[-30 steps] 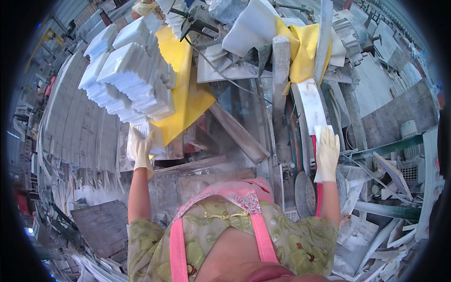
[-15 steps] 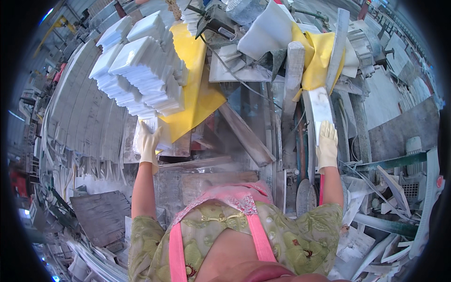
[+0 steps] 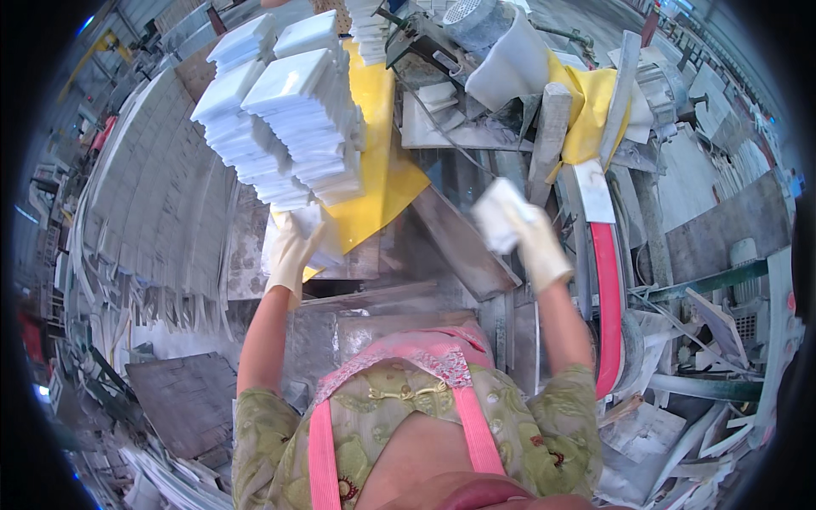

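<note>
My left hand (image 3: 291, 253), in a cream rubber glove, grips the edge of a white stone tile (image 3: 316, 231) on the low pile nearest me. Behind that pile rise tall stacks of white tiles (image 3: 293, 93). Held off the surface in my gloved right hand (image 3: 541, 246) is another white tile (image 3: 495, 217), tilted and blurred by motion. To its right runs a narrow red belt (image 3: 605, 314). A white tile (image 3: 592, 191) lies at the belt's far end, under the edge of a yellow sheet (image 3: 586, 110).
A yellow sheet (image 3: 374, 183) lies beside the stacks. Long stone strips (image 3: 153, 178) stand packed at the left. A wooden board (image 3: 463, 242) slants across the middle. An upright block (image 3: 552, 119) and a motor (image 3: 474, 24) stand beyond. Stone scraps (image 3: 650, 433) lie at lower right.
My right hand has come off the belt and moved left with a tile, baring the red belt. The left hand stays at the low pile.
</note>
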{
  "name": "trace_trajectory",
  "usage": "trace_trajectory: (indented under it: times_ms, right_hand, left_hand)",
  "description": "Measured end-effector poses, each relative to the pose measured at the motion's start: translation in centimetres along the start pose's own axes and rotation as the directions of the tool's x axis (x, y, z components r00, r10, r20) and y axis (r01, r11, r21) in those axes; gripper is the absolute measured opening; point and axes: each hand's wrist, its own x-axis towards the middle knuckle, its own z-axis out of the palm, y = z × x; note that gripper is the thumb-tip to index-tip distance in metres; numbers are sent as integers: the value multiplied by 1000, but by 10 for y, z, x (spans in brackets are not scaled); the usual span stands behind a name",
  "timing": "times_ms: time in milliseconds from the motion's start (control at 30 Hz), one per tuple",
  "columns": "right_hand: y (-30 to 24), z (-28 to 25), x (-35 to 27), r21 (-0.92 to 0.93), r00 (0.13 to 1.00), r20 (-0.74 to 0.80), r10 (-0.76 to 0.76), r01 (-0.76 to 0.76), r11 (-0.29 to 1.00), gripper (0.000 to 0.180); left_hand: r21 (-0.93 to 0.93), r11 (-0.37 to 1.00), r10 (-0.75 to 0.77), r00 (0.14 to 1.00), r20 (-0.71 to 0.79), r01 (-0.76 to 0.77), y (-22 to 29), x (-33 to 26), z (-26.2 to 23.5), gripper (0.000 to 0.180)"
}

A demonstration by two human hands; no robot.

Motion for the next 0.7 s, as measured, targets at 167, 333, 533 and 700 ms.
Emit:
trace_trajectory:
  times_ms: [167,333,533,700]
  right_hand:
    - [39,194,15,202,986,64,157,-167,965,33]
    - [67,294,28,-218,1000,-13,4,-7,976,38]
    - [71,310,28,-527,978,21,207,-165,834,47]
    - [99,313,40,-386,977,115,180,-123,914,53]
  left_hand:
    - [-159,987,-38,998,-54,29,-5,-5,5,104]
    - [-183,981,-75,995,-60,63,-16,3,20,101]
    - [-193,979,-72,997,6,72,-23,9,22,95]
    - [-176,984,-5,999,-32,-1,-27,15,28,92]
